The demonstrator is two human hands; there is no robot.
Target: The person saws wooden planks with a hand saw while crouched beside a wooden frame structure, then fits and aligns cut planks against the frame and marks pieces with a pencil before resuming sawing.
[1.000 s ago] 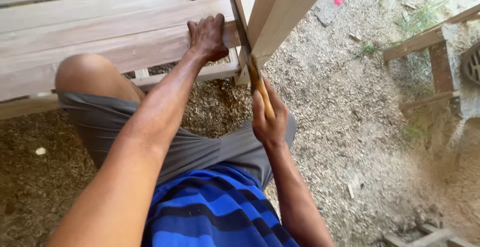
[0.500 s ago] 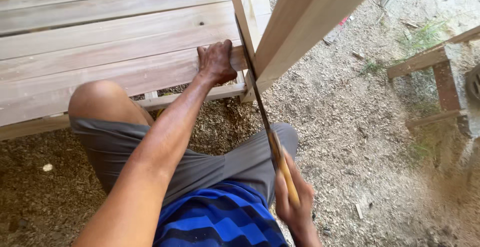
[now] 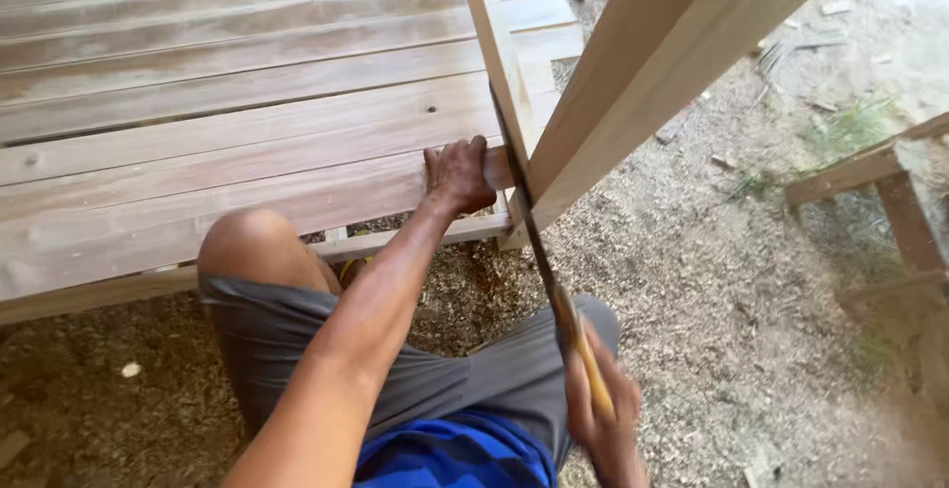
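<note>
Left hand (image 3: 460, 174) on plank (image 3: 247, 201), saw (image 3: 539, 251) right of it, post (image 3: 652, 63) behind

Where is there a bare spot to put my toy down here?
The pale wooden plank deck is bare left of the left hand. The sawdust ground is bare between the handsaw and wooden frame. Around the upright beam it's crowded.
</note>
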